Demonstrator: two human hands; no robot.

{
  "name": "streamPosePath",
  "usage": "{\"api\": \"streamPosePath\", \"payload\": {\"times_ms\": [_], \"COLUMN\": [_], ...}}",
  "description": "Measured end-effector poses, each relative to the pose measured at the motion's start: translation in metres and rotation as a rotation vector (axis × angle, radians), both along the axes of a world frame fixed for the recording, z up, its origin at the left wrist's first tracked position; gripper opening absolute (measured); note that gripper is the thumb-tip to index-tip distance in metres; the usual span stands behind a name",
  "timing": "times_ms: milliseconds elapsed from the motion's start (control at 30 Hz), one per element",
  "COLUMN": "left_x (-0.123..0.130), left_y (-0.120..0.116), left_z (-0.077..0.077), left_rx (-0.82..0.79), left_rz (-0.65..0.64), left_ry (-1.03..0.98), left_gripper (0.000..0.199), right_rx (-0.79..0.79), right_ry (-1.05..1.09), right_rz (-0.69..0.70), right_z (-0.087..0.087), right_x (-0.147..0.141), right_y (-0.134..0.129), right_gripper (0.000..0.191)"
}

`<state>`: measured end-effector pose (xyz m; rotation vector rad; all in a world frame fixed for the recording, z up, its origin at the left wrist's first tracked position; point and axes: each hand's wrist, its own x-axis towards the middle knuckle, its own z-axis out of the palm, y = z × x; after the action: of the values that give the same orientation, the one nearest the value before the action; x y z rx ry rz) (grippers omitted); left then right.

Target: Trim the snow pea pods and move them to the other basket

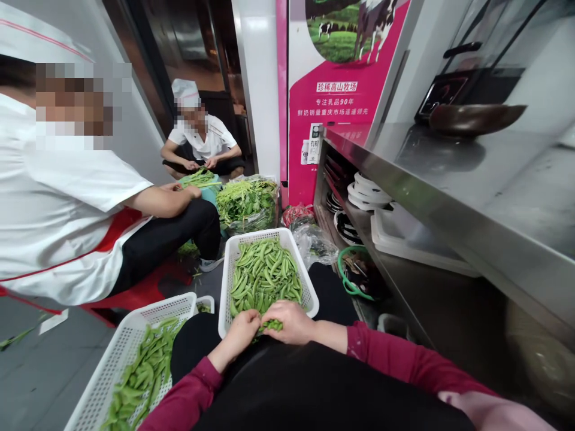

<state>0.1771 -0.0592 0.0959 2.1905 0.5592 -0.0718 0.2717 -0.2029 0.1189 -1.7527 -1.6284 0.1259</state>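
A white perforated basket (226, 281) in front of me holds many green pea pods (267, 272). Over its near edge, my right hand (291, 321) is closed round a small bunch of pods (273, 325). My left hand (242, 331) is closed in a pinch right beside it, the fingertips of both hands meeting at a pea pod that is mostly hidden. By my left knee stands a second white basket (101, 365) with more pea pods (146, 365) in it.
A co-worker (58, 203) sits on a red stool (135, 293) at left; another person (204, 140) squats behind with green stalks. A bag of leafy greens (248, 200) lies beyond the basket. To the right, a steel counter (431, 191) has plates (366, 191) beneath and a brown bowl (476, 118) on top.
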Motion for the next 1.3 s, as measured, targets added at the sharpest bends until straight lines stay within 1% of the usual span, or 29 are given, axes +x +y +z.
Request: {"api": "streamPosePath", "payload": {"times_ms": [100,200,300,433,533,600,667,733,767,800,833,900,933,967,1000,1033,1100,1200,1267,1300], "left_x": [0.000,0.003,0.010,0.016,0.019,0.022,0.025,0.026,0.026,0.026,0.025,0.022,0.021,0.021,0.020,0.020,0.022,0.030,0.037,0.040], "left_y": [0.001,-0.002,-0.008,-0.008,-0.005,-0.003,-0.001,0.001,0.002,0.003,0.003,0.001,0.000,-0.001,-0.003,-0.004,-0.007,-0.009,-0.010,-0.010], "left_z": [0.003,0.014,0.025,0.034,0.037,0.038,0.038,0.037,0.036,0.035,0.034,0.033,0.032,0.032,0.033,0.033,0.031,0.024,0.016,0.012], "left_rx": [-0.006,0.021,0.024,-0.098,-0.144,-0.132,-0.130,-0.147,-0.147,-0.137,-0.118,-0.054,-0.016,0.013,0.030,0.035,0.004,-0.098,-0.209,-0.273], "left_rz": [-0.025,-0.047,-0.119,-0.157,-0.224,-0.258,-0.300,-0.382,-0.431,-0.479,-0.522,-0.564,-0.557,-0.530,-0.482,-0.413,-0.240,0.033,0.128,0.146], "left_ry": [-0.039,-0.110,-0.121,-0.083,-0.053,-0.054,-0.037,0.007,0.025,0.034,0.031,-0.009,-0.044,-0.081,-0.120,-0.154,-0.201,-0.245,-0.264,-0.270], "left_gripper": [0.029,0.035,0.035,0.034,0.032,0.029,0.026,0.021,0.018,0.016,0.015,0.014,0.014,0.015,0.016,0.017,0.019,0.020,0.020,0.020], "right_rx": [0.036,0.032,-0.003,-0.033,-0.032,-0.055,-0.093,-0.060,-0.029,-0.011,-0.020,-0.127,-0.197,-0.259,-0.300,-0.321,-0.322,-0.235,-0.179,-0.155], "right_ry": [0.163,0.455,0.706,0.908,0.979,0.955,0.829,0.576,0.421,0.273,0.148,-0.005,-0.030,-0.019,0.028,0.104,0.321,0.767,1.079,1.201], "right_rz": [-0.095,-0.205,-0.291,-0.407,-0.433,-0.427,-0.424,-0.438,-0.410,-0.336,-0.216,0.058,0.147,0.187,0.183,0.155,0.078,-0.105,-0.189,-0.208], "right_z": [0.001,0.004,0.005,0.001,-0.006,-0.011,-0.013,-0.008,-0.004,0.001,0.006,0.014,0.016,0.016,0.014,0.009,-0.003,-0.025,-0.036,-0.039], "right_x": [0.003,0.013,0.028,0.047,0.054,0.058,0.063,0.068,0.069,0.069,0.067,0.063,0.060,0.057,0.055,0.053,0.050,0.046,0.044,0.043], "right_y": [0.000,-0.002,-0.003,-0.002,-0.002,-0.004,-0.008,-0.013,-0.015,-0.017,-0.017,-0.012,-0.008,-0.004,0.001,0.005,0.012,0.017,0.017,0.017], "right_gripper": [0.012,0.011,0.018,0.030,0.035,0.035,0.032,0.027,0.025,0.024,0.023,0.021,0.019,0.017,0.015,0.013,0.012,0.019,0.025,0.029]}}
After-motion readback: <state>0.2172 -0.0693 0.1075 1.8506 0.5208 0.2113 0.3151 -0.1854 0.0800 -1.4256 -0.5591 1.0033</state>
